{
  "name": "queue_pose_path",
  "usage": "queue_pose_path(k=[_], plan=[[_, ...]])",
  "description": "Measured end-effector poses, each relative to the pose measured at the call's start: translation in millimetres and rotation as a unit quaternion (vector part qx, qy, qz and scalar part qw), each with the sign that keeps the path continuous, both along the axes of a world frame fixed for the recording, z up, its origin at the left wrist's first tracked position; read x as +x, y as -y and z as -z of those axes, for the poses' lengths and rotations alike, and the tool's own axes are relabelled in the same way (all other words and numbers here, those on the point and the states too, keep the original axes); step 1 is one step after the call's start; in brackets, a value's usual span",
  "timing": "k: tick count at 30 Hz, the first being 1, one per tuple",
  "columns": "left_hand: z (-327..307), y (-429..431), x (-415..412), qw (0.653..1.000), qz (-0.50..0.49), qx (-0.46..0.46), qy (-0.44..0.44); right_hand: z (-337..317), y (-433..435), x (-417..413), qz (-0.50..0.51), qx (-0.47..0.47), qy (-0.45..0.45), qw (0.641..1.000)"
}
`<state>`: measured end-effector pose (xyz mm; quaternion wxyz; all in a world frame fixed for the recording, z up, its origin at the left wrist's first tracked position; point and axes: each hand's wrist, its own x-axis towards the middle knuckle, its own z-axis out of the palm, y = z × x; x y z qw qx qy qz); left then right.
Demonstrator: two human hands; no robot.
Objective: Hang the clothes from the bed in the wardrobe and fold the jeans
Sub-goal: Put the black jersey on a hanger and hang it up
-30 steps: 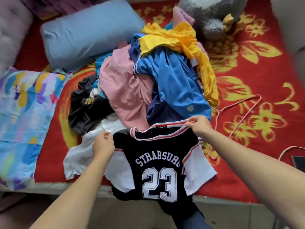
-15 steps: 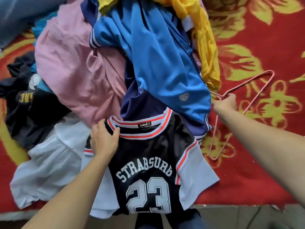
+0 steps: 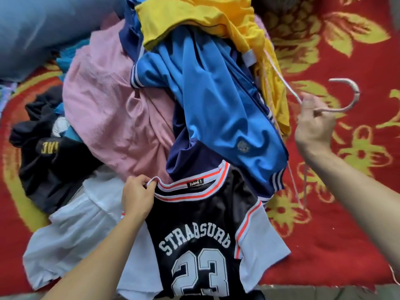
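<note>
Setting: a home bedroom. A bed (image 3: 337,245) is filling the view, wearing a red cover with a yellow flower pattern and showing its near edge along the bottom of the frame. A blue-grey pillow (image 3: 43,29) is lying at the far left corner. A heap of household clothes (image 3: 173,94) is sprawling across the middle: pink, blue, yellow, black and white garments. A pink wire hanger (image 3: 346,92) is showing near the right edge, pointing to domestic laundry sorting.
</note>
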<state>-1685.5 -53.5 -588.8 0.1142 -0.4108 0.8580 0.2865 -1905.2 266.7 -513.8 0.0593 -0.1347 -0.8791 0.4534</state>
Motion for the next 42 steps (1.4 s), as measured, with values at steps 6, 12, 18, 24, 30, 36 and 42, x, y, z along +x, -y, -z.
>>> queue_pose_path(k=[6, 12, 18, 24, 30, 36, 42], plan=[[-24.4, 5.7, 7.2, 0.993, -0.091, 0.058, -0.051, -84.8, 63.8, 7.5, -0.088, -0.21, -0.073, 0.971], [-40.1, 16.0, 19.9, 0.986, -0.116, 0.088, -0.086, -123.7, 94.0, 31.3, -0.306, -0.212, 0.084, 0.924], [-47.3, 22.8, 30.1, 0.996, -0.049, 0.004, -0.079, -107.1, 112.8, 47.0, -0.517, 0.044, 0.249, 0.818], [-49.9, 20.5, 37.4, 0.992, -0.029, -0.016, -0.119, -74.4, 126.7, 39.4, -0.521, 0.055, 0.281, 0.804], [-64.4, 6.9, 28.0, 0.988, -0.007, 0.072, -0.14, -10.9, 182.6, 93.9, -0.553, -0.051, 0.318, 0.769], [-59.2, 30.1, 49.8, 0.991, -0.04, 0.063, -0.108, 22.5, 133.9, 91.6, -0.527, -0.038, 0.327, 0.784], [-63.0, 10.7, 34.3, 0.99, 0.034, 0.046, -0.131, 36.0, 132.6, 109.2, -0.51, 0.064, 0.189, 0.837]])
